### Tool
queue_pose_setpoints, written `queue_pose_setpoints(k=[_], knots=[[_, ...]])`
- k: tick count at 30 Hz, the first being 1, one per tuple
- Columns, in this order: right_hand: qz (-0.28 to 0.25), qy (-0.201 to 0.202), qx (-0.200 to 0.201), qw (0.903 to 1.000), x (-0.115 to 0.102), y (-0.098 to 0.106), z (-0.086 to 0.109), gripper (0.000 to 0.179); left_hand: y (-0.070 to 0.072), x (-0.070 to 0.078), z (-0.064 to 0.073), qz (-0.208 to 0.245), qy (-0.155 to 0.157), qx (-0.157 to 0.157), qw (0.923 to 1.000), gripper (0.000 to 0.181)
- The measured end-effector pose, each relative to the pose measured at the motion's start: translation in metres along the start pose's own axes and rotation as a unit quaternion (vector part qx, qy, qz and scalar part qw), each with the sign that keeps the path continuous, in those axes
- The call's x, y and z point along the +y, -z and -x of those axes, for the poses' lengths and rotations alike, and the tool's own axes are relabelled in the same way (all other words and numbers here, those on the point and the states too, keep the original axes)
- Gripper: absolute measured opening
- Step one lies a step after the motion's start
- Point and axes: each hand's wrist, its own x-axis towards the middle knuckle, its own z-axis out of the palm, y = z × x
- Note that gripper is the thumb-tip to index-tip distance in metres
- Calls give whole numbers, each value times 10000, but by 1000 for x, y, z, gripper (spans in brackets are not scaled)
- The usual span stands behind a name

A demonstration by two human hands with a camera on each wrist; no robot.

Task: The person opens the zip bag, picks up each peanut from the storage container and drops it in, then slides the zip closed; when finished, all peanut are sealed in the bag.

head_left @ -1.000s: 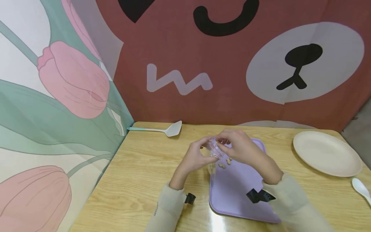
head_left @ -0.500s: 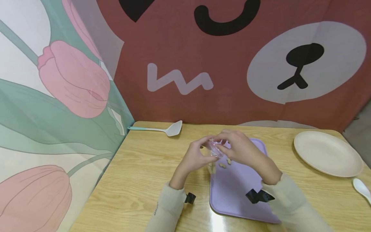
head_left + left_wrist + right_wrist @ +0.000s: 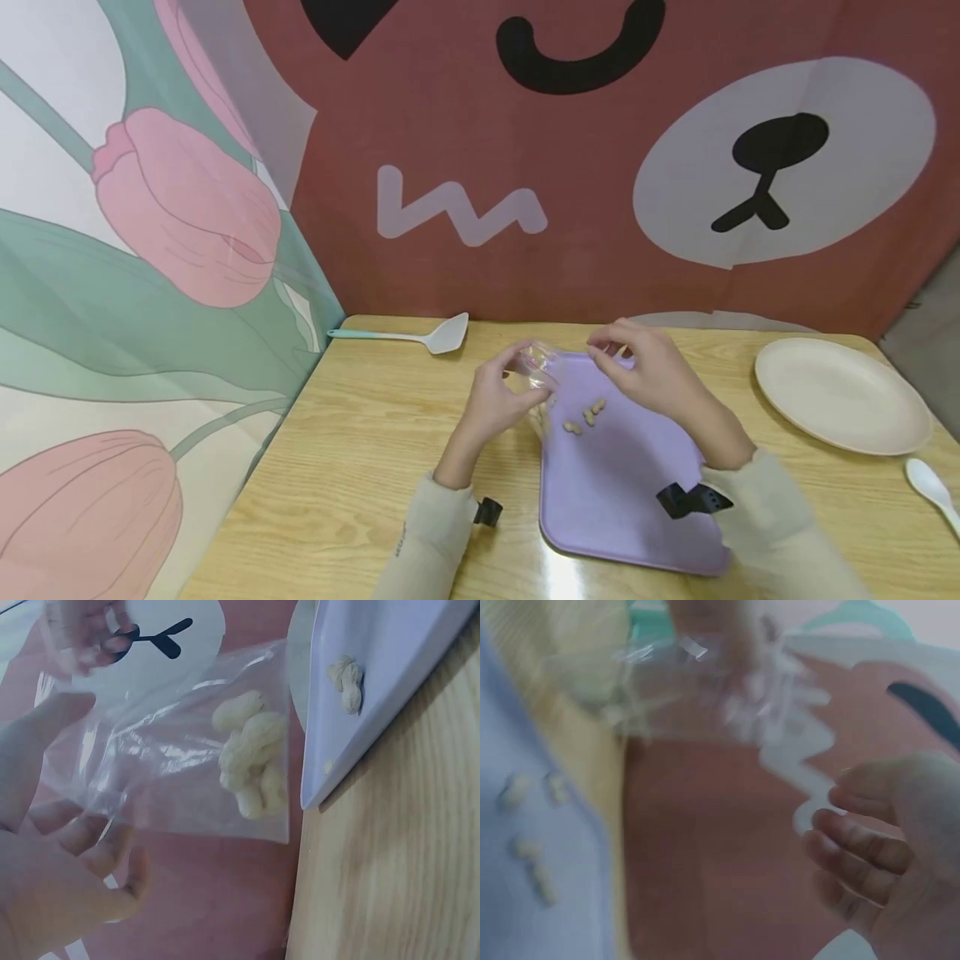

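Firstly, one clear plastic bag (image 3: 169, 761), pouch-shaped and glossy, containing a cluster of pale tan peanuts in their shells (image 3: 253, 754) gathered at its bottom. It hangs from the left hand (image 3: 495, 398), beside the left edge of the tray, toward the far end. The left hand is clamped on the upper part of the bag, thumb on one side and fingers on the other.

One right hand (image 3: 647, 371), raised over the far part of the tray, apart from the bag; fingers loosely curved.

One lilac rectangular tray (image 3: 615, 500) with rounded corners and a low raised rim, flat on the counter. On it, several loose tan peanuts (image 3: 588, 417), near the left edge, some close together.

One pale wood-grained counter (image 3: 360, 433), bearing also: one spatula with a white blade and turquoise handle (image 3: 447, 335), at the far left; one large cream plate (image 3: 843, 396), at the right; one white spoon (image 3: 930, 486), just nearer than the plate, cut off by the frame.

Two cream sleeves (image 3: 438, 525), each with a black fitting (image 3: 489, 512) at the wrist.

Backdrop: one brick-red hanging (image 3: 420, 100) with a cartoon muzzle; at left, one panel printed with pink tulips (image 3: 187, 208).
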Motion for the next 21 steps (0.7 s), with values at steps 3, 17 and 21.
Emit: queue_pose_setpoints(k=[3,17,21], knots=[[31,-371,-445,9983,16,-5,8,10,0,-4,0,-20,67,378,9993,62],[165,-793,-1898,9785,72,-63,42,24,4,-4,1,-49,20,675,9977,59],[146,-756,-1906,9786,73,-69,45,30,6,-2,-1,-32,-45,651,9979,58]])
